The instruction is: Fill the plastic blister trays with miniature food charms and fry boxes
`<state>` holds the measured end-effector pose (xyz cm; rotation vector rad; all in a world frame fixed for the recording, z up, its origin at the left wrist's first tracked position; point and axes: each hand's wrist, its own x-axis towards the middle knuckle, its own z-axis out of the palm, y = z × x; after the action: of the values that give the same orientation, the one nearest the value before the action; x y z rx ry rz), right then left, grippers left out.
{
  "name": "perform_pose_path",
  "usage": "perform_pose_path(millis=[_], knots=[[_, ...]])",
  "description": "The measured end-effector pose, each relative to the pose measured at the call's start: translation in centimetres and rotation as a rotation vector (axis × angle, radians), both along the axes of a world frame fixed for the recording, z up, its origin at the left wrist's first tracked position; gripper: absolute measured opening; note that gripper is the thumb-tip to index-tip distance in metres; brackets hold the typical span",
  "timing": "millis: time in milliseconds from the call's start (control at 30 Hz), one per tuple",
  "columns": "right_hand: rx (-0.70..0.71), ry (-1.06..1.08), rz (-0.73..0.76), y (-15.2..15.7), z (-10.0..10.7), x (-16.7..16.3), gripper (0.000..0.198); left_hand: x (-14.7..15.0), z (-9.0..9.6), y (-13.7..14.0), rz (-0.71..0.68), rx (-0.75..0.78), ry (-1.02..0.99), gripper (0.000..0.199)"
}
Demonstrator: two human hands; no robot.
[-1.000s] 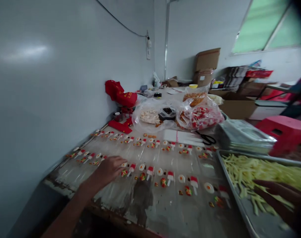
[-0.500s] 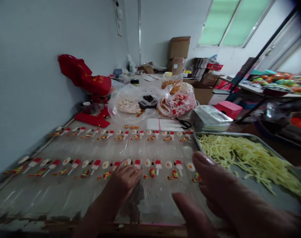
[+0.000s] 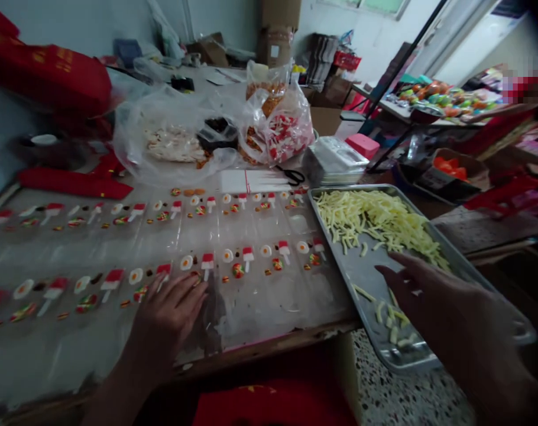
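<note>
My left hand (image 3: 171, 307) lies palm down on the clear plastic trays (image 3: 269, 296), its fingers stretched out over one compartment and partly hiding the small pieces there. My right hand (image 3: 437, 313) hovers over a metal tray (image 3: 353, 260), thumb and fingers a little apart, with nothing plainly held. Pale yellow fry-like strips (image 3: 379, 216) are heaped at the tray's far side, and a few lie loose beside my right hand. Miniature fried eggs (image 3: 187, 263), red-and-white popsicles (image 3: 207, 265) and round red-green pieces (image 3: 237, 270) sit in rows on the plastic trays.
Beyond the rows stand plastic bags of small pieces (image 3: 175, 142), black scissors (image 3: 291, 174) and a stack of clear plastic boxes (image 3: 337, 160). Red cloth (image 3: 74, 183) lies at the left. A table of colourful items (image 3: 450, 100) is at the far right.
The view has swung right and down. My right hand has moved from in front of the plastic trays to over the metal tray. My left hand stays resting on the plastic.
</note>
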<state>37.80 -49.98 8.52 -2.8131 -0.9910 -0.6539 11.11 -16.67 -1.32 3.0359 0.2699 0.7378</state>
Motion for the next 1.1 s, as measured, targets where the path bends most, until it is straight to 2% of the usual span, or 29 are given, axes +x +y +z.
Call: perform_pose_path(millis=[100,200,300,367,467,633,767,933,1033,1100], knots=[[-0.079,0.000,-0.054,-2.5,-3.1,2.6,0.044,0.0,0.3,0.0,0.022,0.033,0.023,0.026],[0.035,-0.017,-0.062,-3.7,-5.8,4.1,0.039,0.8,1.2,-0.9,0.059,0.071,0.027,0.026],[0.151,-0.056,-0.056,-3.7,-7.2,5.1,0.039,1.9,1.9,-2.4,0.076,0.087,0.044,0.022],[0.165,-0.051,-0.043,-3.3,-7.6,5.8,0.041,2.4,2.1,-3.4,0.094,0.081,0.066,0.022],[0.151,0.002,-0.026,-3.1,-8.0,6.8,0.046,2.2,2.5,-4.3,0.174,0.062,0.101,0.035],[0.156,0.068,-0.058,-3.7,-8.3,7.6,0.048,0.9,3.2,-4.0,0.300,-0.021,0.199,0.051],[0.163,0.106,-0.064,-3.7,-8.6,7.7,0.040,1.4,2.9,-4.3,0.380,-0.073,0.158,0.045],[0.157,0.094,-0.044,-3.5,-9.7,8.2,0.035,2.5,1.7,-5.3,0.268,-0.078,0.077,0.028],[0.169,0.047,-0.009,-4.0,-10.3,8.9,0.034,3.0,1.3,-4.9,0.226,-0.090,0.069,0.023],[0.224,0.022,0.020,-4.4,-10.2,9.0,0.034,3.7,1.5,-4.3,0.220,-0.109,0.079,0.022]])
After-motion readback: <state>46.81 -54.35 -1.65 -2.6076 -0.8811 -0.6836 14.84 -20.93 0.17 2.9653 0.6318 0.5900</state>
